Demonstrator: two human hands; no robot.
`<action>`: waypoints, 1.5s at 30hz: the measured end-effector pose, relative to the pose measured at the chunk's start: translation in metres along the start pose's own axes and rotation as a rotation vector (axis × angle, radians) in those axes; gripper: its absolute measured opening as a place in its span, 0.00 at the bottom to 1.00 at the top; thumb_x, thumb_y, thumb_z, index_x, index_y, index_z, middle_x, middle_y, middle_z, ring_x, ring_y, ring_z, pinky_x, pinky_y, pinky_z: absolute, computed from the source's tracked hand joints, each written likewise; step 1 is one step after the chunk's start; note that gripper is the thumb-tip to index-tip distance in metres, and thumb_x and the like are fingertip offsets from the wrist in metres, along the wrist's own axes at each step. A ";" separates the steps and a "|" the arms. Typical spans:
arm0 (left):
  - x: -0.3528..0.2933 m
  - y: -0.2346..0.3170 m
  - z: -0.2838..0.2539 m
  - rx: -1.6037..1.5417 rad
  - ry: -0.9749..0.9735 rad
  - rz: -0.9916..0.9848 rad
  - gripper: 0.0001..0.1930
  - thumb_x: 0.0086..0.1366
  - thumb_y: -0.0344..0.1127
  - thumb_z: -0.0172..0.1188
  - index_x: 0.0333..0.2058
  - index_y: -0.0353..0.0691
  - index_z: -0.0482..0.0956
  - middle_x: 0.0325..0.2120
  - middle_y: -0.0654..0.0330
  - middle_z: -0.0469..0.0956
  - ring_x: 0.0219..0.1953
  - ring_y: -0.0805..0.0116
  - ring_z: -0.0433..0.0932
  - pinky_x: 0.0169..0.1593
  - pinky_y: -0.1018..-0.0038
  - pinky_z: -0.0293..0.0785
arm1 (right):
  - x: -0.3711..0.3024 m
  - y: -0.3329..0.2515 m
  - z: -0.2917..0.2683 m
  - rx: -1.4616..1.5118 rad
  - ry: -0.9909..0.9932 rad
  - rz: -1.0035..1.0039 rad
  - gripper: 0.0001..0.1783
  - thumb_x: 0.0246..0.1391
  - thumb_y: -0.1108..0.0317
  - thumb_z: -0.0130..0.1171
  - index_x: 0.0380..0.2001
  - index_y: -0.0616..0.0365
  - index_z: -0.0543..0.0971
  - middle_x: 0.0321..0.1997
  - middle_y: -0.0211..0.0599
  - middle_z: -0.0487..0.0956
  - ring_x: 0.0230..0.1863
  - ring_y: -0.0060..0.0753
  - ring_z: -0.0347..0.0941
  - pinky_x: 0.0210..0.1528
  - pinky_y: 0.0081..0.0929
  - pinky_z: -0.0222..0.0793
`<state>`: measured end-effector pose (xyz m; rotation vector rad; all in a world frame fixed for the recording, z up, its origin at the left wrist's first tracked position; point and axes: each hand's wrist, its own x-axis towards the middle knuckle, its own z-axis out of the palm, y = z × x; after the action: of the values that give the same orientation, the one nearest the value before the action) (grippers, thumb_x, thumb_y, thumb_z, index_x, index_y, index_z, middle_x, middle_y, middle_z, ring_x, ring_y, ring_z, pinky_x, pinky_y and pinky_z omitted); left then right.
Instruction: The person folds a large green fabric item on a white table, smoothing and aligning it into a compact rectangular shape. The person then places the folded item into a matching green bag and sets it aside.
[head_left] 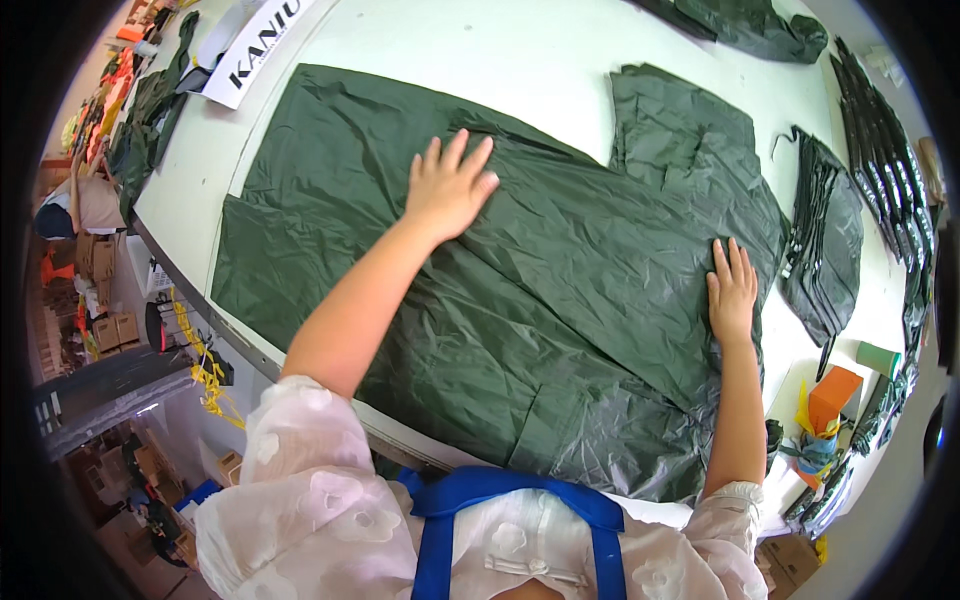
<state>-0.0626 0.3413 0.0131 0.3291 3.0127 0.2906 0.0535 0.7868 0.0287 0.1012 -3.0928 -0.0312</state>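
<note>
Resting left hand and right hand on dark green fabric atop counter, with released, extended fingers.

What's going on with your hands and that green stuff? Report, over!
Left hand open, palm down on dark green fabric; right hand open, near its right edge. Fabric spread out, wrinkled. Dark bundle lies beside that edge.

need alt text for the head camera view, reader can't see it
A person's left hand and right hand lie open on a large, wrinkled, shiny dark green fabric piece spread over a white table. At right are a dark green fabric bundle and an orange box-shaped object.
</note>
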 end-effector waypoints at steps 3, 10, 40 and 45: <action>0.033 -0.012 -0.020 -0.130 0.132 0.044 0.11 0.65 0.42 0.54 0.45 0.53 0.77 0.54 0.61 0.71 0.56 0.54 0.67 0.56 0.55 0.62 | 0.011 0.012 -0.021 0.177 -0.058 -0.030 0.29 0.54 0.73 0.54 0.60 0.47 0.68 0.62 0.39 0.67 0.61 0.46 0.64 0.59 0.39 0.61; 0.115 -0.003 -0.050 0.247 -0.240 0.217 0.16 0.54 0.34 0.65 0.43 0.49 0.77 0.49 0.62 0.71 0.54 0.59 0.68 0.55 0.63 0.66 | 0.049 0.022 -0.055 -0.086 -0.479 0.149 0.23 0.40 0.75 0.60 0.45 0.56 0.74 0.45 0.48 0.79 0.48 0.53 0.74 0.51 0.45 0.68; -0.299 -0.021 -0.027 0.060 -0.125 0.363 0.35 0.57 0.48 0.60 0.63 0.52 0.61 0.69 0.53 0.45 0.69 0.45 0.41 0.67 0.45 0.38 | -0.270 -0.036 -0.103 0.559 -0.052 0.058 0.21 0.37 0.79 0.56 0.40 0.57 0.77 0.41 0.43 0.77 0.46 0.50 0.71 0.51 0.41 0.66; -0.295 -0.020 -0.022 0.093 -0.140 0.390 0.32 0.63 0.52 0.53 0.63 0.51 0.60 0.69 0.54 0.44 0.69 0.45 0.41 0.67 0.46 0.37 | -0.262 0.094 -0.092 0.054 -0.094 0.260 0.36 0.33 0.85 0.48 0.52 0.51 0.69 0.56 0.41 0.71 0.61 0.50 0.63 0.62 0.39 0.59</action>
<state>0.2173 0.2525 0.0524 0.9070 2.8092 0.1462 0.3125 0.8964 0.1103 -0.3086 -3.1719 0.0587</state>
